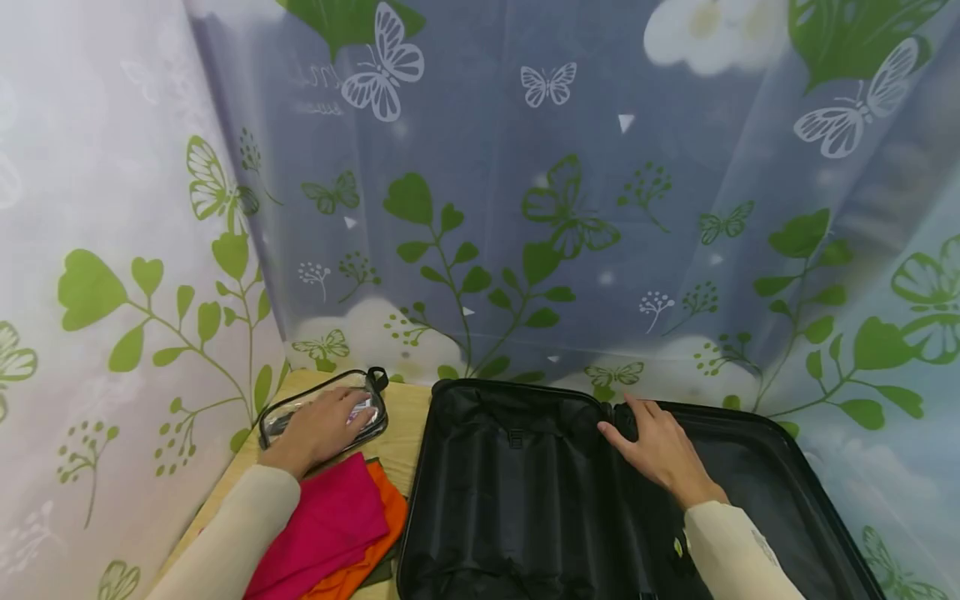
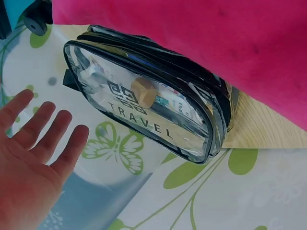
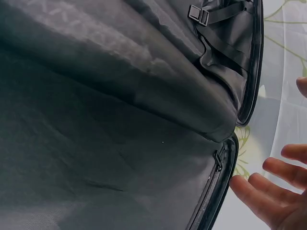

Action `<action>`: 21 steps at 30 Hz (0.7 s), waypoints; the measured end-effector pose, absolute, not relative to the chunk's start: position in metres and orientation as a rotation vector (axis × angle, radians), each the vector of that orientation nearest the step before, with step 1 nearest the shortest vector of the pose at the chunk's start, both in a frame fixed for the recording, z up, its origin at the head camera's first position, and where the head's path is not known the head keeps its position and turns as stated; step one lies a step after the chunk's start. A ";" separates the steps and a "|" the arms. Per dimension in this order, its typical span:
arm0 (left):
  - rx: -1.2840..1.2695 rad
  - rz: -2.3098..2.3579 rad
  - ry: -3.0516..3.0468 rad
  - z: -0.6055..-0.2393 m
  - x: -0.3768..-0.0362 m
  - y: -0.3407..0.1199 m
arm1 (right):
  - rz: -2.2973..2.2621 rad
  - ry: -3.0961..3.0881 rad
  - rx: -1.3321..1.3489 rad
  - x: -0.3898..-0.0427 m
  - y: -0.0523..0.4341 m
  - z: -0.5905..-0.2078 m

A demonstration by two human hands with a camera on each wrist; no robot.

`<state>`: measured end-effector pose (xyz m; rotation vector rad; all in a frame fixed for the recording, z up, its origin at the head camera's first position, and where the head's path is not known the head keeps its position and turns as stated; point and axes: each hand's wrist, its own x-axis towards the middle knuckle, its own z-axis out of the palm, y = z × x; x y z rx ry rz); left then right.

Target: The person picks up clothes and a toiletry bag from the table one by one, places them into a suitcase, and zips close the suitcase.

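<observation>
Pouch: a clear toiletry pouch (image 1: pixel 324 410) with black trim and the word TRAVEL printed on it lies at the far left corner of the wooden table (image 1: pixel 405 417), close to the curtain.
Pouch axis: its long side runs left to right and slightly away from the person, the small black loop at its far right end.
Left hand: the left hand (image 1: pixel 318 429) is directly over the pouch with fingers straight and spread; in the head view it seems to rest on top, while the left wrist view shows the open palm (image 2: pixel 33 158) with a gap to the pouch (image 2: pixel 144 108), so contact is uncertain.
Nearer hand: the left, by far; the pouch lies well to the left of the right hand.
Right hand: the right hand (image 1: pixel 660 450) lies flat with fingers loose on the middle hinge of the open black suitcase (image 1: pixel 517 500), holding nothing.
Suitcase: it lies open just right of the pouch, its two halves side by side.
Clothes: a folded pink cloth (image 1: pixel 330 525) on an orange one (image 1: pixel 375 542) lies just in front of the pouch, under the left forearm.
Hidden: the hand covers most of the pouch top; its contents are blurred; the suitcase's near edge is cut off.
</observation>
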<state>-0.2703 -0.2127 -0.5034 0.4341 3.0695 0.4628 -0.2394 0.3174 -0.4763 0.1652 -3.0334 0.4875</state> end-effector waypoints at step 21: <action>0.446 0.525 2.994 -0.510 -0.248 -0.231 | 0.457 -3.084 0.102 -0.216 0.318 -0.485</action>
